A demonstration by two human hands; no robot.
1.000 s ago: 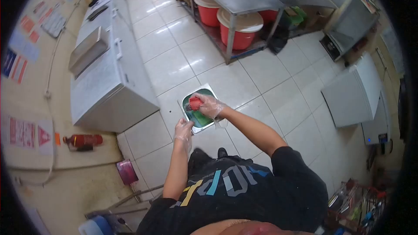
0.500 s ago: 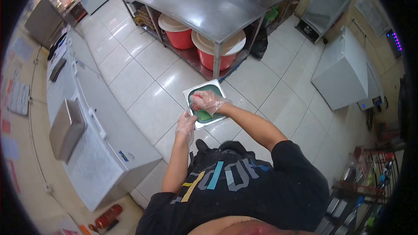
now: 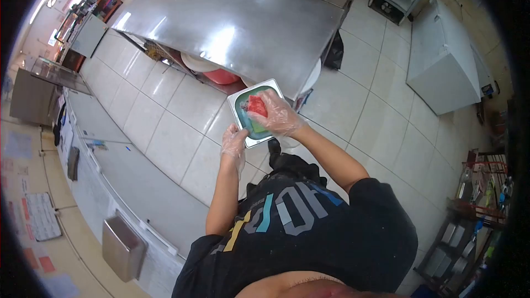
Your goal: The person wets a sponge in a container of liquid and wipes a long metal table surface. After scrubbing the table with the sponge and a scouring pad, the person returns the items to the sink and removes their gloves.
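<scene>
Presently the gloved left hand [image 3: 234, 139] grips the near edge of a square steel pan [image 3: 241, 99] held just in front of the steel table [image 3: 237, 22], while the gloved right hand [image 3: 277, 113] is closed over a red and green sponge [image 3: 256, 106] pressed inside the pan. Judged risk: held by one edge only, the pan could tip or slip under that pressure. The pan's contents and right fingertips are hard to make out.

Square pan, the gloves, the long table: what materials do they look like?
Square pan: looks like stainless steel, with a bright, reflective rim. Gloves on left hand and right hand: thin clear plastic film, crinkled, skin showing through. Long table: brushed stainless, judging by its dull grey sheen and broad soft glare.
</scene>
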